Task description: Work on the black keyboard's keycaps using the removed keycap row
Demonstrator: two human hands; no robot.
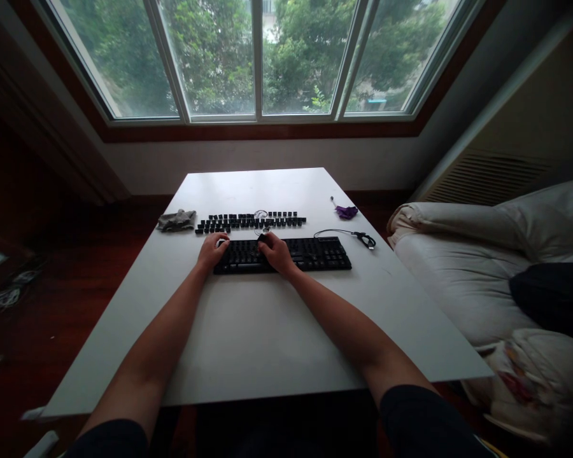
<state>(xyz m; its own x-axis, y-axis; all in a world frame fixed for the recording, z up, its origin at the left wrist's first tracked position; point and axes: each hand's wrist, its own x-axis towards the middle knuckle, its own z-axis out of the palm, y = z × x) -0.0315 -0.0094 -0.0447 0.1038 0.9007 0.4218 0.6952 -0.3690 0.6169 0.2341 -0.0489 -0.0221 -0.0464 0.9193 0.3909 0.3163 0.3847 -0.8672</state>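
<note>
A black keyboard (315, 254) lies across the white table in front of me. My left hand (213, 250) holds its left end, the thumb over the top edge and the fingers curled behind. Over the keyboard's left half, my right hand (275, 252) is closed in a pinch on a small black piece (261, 238), too small to identify surely. A thin, pale wire shape (266, 229) shows just beyond these fingertips. Loose black keycaps (281, 222) stand in rows behind the keyboard, with another thin wire loop (260, 214) among them.
A grey cloth (177, 220) rests left of the keycaps. At the right lie a purple cloth (346, 212), a small thin stick (333, 200) and the keyboard's bundled cable (365, 240). A pale sofa (458, 254) flanks the white table (267, 343); a window is behind it.
</note>
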